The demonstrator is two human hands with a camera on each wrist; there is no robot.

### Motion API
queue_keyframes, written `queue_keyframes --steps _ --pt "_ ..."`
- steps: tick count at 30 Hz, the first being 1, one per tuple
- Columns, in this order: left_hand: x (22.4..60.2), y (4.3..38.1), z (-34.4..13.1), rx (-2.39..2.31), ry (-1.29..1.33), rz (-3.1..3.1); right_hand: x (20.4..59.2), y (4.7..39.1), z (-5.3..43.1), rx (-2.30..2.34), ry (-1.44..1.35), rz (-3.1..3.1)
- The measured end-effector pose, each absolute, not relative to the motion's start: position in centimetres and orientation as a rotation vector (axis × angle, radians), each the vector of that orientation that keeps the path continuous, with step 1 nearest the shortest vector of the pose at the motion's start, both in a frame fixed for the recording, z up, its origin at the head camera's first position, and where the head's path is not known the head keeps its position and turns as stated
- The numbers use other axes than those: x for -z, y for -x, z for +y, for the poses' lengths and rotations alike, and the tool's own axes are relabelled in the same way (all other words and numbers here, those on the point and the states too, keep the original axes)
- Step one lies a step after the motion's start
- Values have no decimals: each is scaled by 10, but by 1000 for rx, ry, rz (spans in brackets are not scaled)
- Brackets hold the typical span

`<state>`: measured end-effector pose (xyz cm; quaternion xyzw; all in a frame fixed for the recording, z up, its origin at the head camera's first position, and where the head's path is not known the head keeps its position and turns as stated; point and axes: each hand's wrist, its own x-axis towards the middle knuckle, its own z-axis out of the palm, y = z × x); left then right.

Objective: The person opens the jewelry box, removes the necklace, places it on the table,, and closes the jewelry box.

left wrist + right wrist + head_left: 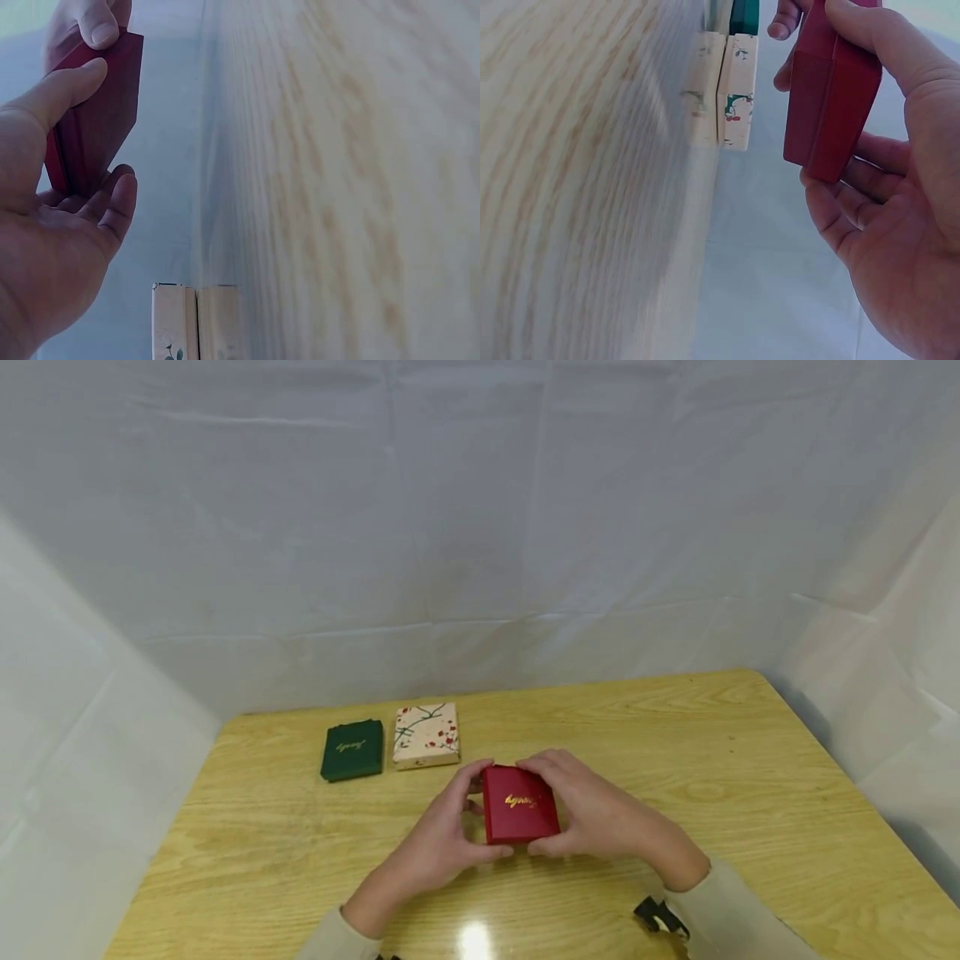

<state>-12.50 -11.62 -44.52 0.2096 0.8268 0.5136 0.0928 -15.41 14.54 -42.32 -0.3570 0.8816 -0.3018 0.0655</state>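
Both hands hold a small red box (521,806) with gold lettering on its top. In the wrist views the red box (105,112) is raised off the table. My left hand (446,835) grips its left side, thumb along the near edge and fingers at the far edge. Around the right side, my right hand (596,810) holds it the same way, with the thumb on the near edge and curled fingers beneath in the right wrist view. The box's lid looks closed. Its underside is mostly hidden in the head view.
Behind and left of the hands lies a cream box (426,737) with a red blossom and branch pattern. Left of that is a dark green box (352,750) with gold lettering. The wooden table (712,760) is bordered by white cloth (480,527) at the back and sides.
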Motion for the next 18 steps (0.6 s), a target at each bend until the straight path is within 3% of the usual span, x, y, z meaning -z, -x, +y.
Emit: queue_keyframes --steps 18 --pt "446 126 -117 -1538 -633 2449 422 152 146 900 1096 2679"
